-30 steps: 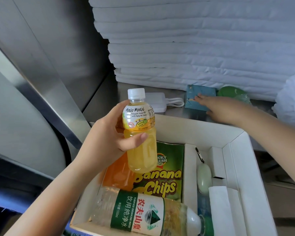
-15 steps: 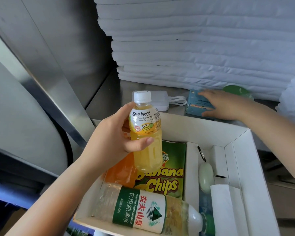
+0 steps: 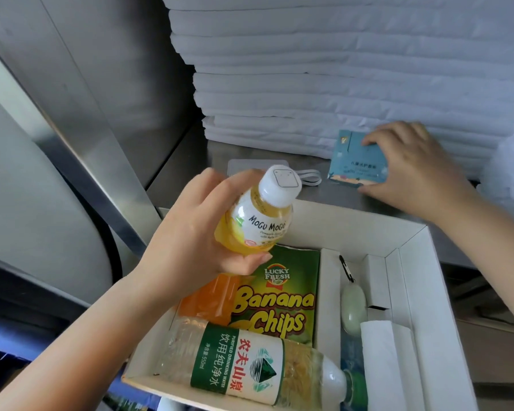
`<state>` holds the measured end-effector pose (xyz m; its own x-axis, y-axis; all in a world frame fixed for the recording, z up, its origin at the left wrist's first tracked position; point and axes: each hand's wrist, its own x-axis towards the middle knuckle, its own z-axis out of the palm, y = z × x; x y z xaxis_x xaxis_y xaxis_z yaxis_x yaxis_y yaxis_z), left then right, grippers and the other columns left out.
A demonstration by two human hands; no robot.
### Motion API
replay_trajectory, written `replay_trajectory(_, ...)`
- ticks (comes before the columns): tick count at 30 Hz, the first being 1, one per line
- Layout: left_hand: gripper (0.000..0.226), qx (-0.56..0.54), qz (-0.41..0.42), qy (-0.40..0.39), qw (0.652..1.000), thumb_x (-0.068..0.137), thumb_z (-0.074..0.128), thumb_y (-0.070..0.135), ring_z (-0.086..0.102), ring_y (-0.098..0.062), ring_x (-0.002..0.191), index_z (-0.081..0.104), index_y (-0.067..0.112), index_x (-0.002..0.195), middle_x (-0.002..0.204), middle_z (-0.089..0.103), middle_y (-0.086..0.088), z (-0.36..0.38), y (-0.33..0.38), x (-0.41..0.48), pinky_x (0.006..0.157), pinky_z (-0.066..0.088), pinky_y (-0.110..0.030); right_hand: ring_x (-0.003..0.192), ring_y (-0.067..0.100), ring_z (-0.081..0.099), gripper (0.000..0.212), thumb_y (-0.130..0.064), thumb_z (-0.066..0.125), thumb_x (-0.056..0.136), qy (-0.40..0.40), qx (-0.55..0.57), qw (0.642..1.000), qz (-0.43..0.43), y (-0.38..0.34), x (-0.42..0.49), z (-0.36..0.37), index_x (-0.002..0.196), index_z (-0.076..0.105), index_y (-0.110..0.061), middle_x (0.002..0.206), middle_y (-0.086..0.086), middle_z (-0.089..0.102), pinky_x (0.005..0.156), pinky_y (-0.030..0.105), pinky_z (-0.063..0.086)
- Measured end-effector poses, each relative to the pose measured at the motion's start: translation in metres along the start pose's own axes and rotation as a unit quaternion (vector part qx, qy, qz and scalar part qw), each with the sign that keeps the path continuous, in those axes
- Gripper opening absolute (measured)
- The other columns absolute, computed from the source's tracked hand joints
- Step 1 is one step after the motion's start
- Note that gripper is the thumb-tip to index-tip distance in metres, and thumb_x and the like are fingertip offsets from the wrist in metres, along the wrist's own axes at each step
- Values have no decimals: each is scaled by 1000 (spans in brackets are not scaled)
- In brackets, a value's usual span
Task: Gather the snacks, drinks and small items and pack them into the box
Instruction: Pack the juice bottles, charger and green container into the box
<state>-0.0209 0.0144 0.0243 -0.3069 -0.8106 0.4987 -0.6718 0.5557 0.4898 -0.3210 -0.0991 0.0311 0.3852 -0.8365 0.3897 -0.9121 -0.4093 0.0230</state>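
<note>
My left hand [image 3: 190, 241] grips a yellow Mogu Mogu juice bottle [image 3: 258, 221] with a white cap, tilted toward the camera above the white cardboard box [image 3: 422, 307]. My right hand [image 3: 413, 170] holds a small blue packet [image 3: 356, 164] by its edges on the steel shelf behind the box. Inside the box lie a green Banana Chips bag [image 3: 279, 298], an orange bottle [image 3: 208, 298], a water bottle with a green label [image 3: 250, 363] across the front, and a pale green oval case [image 3: 353, 310] with a clip in the right compartment.
A white flat device with a cord [image 3: 279, 167] lies on the steel shelf [image 3: 184, 167] behind the juice bottle. Stacked white linens [image 3: 309, 84] fill the back. Folded white paper [image 3: 383, 363] sits in the box's right compartment. A slanted steel panel [image 3: 72, 129] rises on the left.
The juice bottle has tipped from upright to cap-forward over the box. My right hand has closed around the blue packet and lifted its near edge off the shelf.
</note>
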Motion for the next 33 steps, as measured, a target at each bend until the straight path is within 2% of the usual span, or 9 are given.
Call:
replay_trajectory(3, 76, 11, -4, 3, 1000, 66, 66, 53, 45, -18, 92, 37, 28, 132, 99, 47, -5, 2, 0, 1, 75, 43, -31, 110, 32, 42, 67, -27, 84, 57, 82, 51, 995, -6, -16, -15, -27, 116, 57, -8, 120, 12, 52, 90, 39, 38)
replay_trajectory(5, 77, 36, -1, 5, 999, 67, 66, 51, 45, -18, 93, 35, 30, 134, 101, 46, -4, 4, -1, 0, 77, 43, -30, 110, 30, 42, 65, -30, 81, 59, 96, 83, 992, -14, -30, -28, -42, 115, 57, -7, 120, 11, 52, 91, 32, 36)
replay_trajectory(11, 79, 28, -37, 56, 997, 67, 67, 45, 42, -11, 95, 35, 32, 138, 102, 44, 0, 6, -6, -1, 83, 35, -11, 109, 22, 43, 66, -40, 77, 57, 11, 135, 990, -36, -59, -62, -62, 114, 58, -14, 117, 4, 50, 97, 17, 27)
replay_trajectory(12, 80, 32, -41, 61, 997, 67, 67, 45, 42, -10, 96, 34, 32, 139, 103, 44, 1, 6, -7, -1, 84, 35, -12, 108, 20, 43, 66, -42, 77, 56, -9, 140, 989, -48, -62, -66, -60, 114, 59, -16, 116, 3, 51, 97, 14, 25)
replay_trajectory(16, 82, 8, -71, 70, 995, 69, 68, 45, 44, -11, 98, 31, 35, 141, 105, 41, 5, 7, -9, 0, 85, 44, -28, 103, 17, 44, 65, -49, 75, 57, -85, 130, 982, -111, -77, -77, -47, 111, 60, -17, 112, 1, 52, 91, 20, 29)
replay_trajectory(20, 82, -17, -81, 65, 994, 70, 67, 46, 48, -14, 103, 27, 41, 141, 107, 42, 6, 7, -10, 0, 88, 49, -38, 102, 13, 44, 66, -58, 70, 59, -144, 106, 973, -147, -87, -81, -36, 113, 57, -23, 112, -5, 50, 86, 25, 35)
replay_trajectory(27, 80, -22, -75, 76, 994, 71, 66, 48, 47, -11, 105, 27, 40, 141, 105, 42, 13, 8, -11, 0, 88, 48, -33, 100, 13, 42, 64, -64, 61, 61, -166, 91, 969, -161, -94, -74, -26, 110, 54, -23, 109, -6, 49, 81, 27, 39)
replay_trajectory(30, 78, -22, -68, 82, 994, 73, 66, 47, 48, -13, 103, 27, 38, 140, 103, 39, 23, 8, -11, 1, 89, 47, -32, 100, 16, 45, 61, -68, 56, 62, -205, 58, 962, -173, -103, -62, -17, 103, 52, -23, 105, -4, 50, 73, 31, 44)
replay_trajectory(33, 79, -14, -67, 82, 994, 73, 65, 48, 47, -12, 102, 26, 37, 140, 102, 40, 18, 8, -12, -1, 88, 46, -30, 95, 21, 49, 60, -66, 60, 66, -223, 5, 951, -214, -112, -53, -1, 100, 53, -16, 101, 3, 52, 60, 30, 40)
